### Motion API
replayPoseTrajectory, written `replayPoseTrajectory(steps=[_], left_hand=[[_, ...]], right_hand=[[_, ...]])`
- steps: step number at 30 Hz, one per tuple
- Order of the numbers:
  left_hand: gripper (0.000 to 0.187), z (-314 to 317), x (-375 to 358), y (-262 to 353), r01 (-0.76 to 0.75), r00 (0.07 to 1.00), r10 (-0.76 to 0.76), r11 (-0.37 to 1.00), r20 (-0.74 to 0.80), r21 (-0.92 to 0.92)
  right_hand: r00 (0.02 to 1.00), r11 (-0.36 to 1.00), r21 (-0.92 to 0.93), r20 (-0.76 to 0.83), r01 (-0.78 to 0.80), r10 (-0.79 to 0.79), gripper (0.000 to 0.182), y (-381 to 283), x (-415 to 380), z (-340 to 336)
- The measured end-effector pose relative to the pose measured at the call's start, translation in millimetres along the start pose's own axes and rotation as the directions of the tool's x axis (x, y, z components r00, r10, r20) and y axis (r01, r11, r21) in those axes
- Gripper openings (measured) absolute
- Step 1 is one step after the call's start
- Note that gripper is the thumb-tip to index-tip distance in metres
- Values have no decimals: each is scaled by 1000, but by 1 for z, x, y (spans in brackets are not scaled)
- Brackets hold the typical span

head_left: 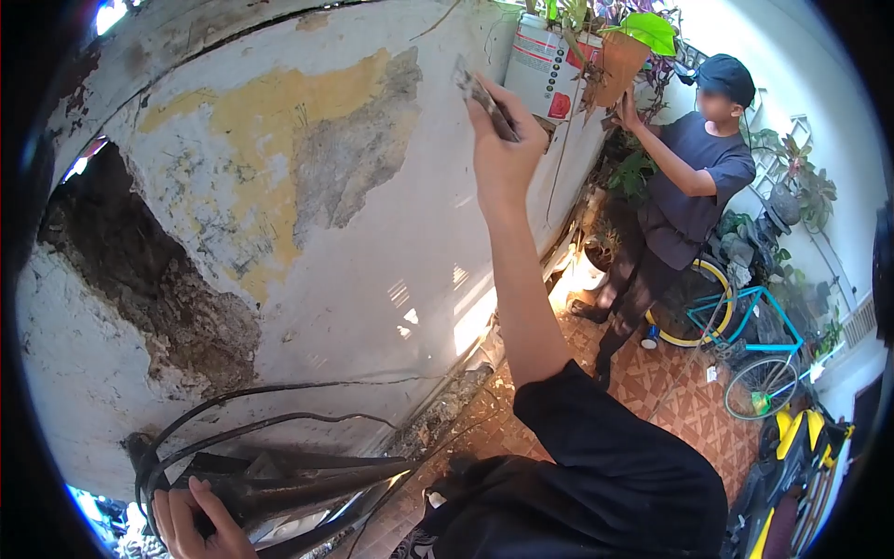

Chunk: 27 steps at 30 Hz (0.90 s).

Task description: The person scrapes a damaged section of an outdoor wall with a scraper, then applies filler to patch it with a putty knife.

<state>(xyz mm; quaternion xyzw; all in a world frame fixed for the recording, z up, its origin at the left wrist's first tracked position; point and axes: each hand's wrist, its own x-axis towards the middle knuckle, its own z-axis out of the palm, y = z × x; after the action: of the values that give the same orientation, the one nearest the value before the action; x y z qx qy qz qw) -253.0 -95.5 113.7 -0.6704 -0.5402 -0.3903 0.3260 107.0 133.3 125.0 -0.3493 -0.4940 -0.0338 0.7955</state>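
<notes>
My right hand [507, 140] is raised to the wall [372, 298], its fingers closed round a scraper-like hand tool [494, 110] with a dark handle. The tool's pale, worn tip is at the white painted surface; its exact kind is hard to make out. To its left, a patch of yellow paint [270, 102] and bare grey plaster [358, 144] shows where the white coat is gone. Low at the left, my left hand [200, 526] curls over a black metal frame [279, 498] of tubes, its fingertips partly hidden.
A broken hole [140, 252] opens in the wall, with loose black cables [270, 387] below. Potted plants and a white bucket [549, 65] stand on the ledge. Another person [698, 177] touches a brown pot [619, 70]. Behind is a turquoise bicycle [745, 321] on the tiled floor [680, 382].
</notes>
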Motion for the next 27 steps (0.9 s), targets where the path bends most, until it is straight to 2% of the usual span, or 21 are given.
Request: replayPoseTrajectory(steps=[1, 2, 3, 5, 6, 7, 8, 9, 12, 15, 19, 21, 27], left_hand=[[27, -4, -9, -5, 139, 979, -143, 989, 148, 41], [14, -7, -17, -10, 268, 915, -286, 958, 286, 101], [14, -4, -18, -9, 272, 914, -290, 957, 285, 103], [23, 4, -18, -5, 237, 965, -236, 972, 117, 6], [23, 4, -10, -2, 233, 965, -233, 972, 117, 9], [32, 4, 2, 3, 109, 992, -109, 994, 55, 7], [41, 3, 9, 6, -17, 1000, 17, 1000, -8, 15], [41, 3, 10, 7, -22, 1000, 22, 1000, -12, 21], [40, 3, 9, 7, -17, 1000, 17, 1000, 7, 19], [39, 4, 5, 5, 2, 1000, -2, 1000, 14, -7], [39, 3, 5, 7, 25, 1000, -25, 1000, 15, 0], [39, 3, 7, 6, 24, 1000, -24, 1000, 16, 6], [39, 1, 7, 6, 2, 1000, -2, 1000, 25, 9]], right_hand=[[999, 999, -27, -11, -39, 39, 26, -5, -7, -3], [997, 995, -54, -21, -79, 78, 29, -11, -15, -6], [998, 995, -71, 9, -64, 65, 28, -17, -27, -3], [1000, 998, -54, 2, -29, 29, 29, -16, -50, 13], [1000, 999, -39, -12, 3, -4, 29, -15, -58, 21], [1000, 999, -36, -17, 0, 0, 29, -18, -61, 27], [995, 987, -129, -19, 91, -95, 35, -21, -63, 34], [982, 958, -221, -13, 182, -189, 41, -24, -63, 41], [970, 939, -285, -86, 194, -227, 50, -25, -64, 57], [971, 948, -295, -168, 116, -171, 50, -26, -60, 66], [957, 942, -311, -214, 126, -199, 46, -28, -57, 73], [949, 926, -375, -276, 40, -153, 43, -30, -50, 78], [950, 909, -416, -283, 3, -133, 42, -31, -44, 78]])
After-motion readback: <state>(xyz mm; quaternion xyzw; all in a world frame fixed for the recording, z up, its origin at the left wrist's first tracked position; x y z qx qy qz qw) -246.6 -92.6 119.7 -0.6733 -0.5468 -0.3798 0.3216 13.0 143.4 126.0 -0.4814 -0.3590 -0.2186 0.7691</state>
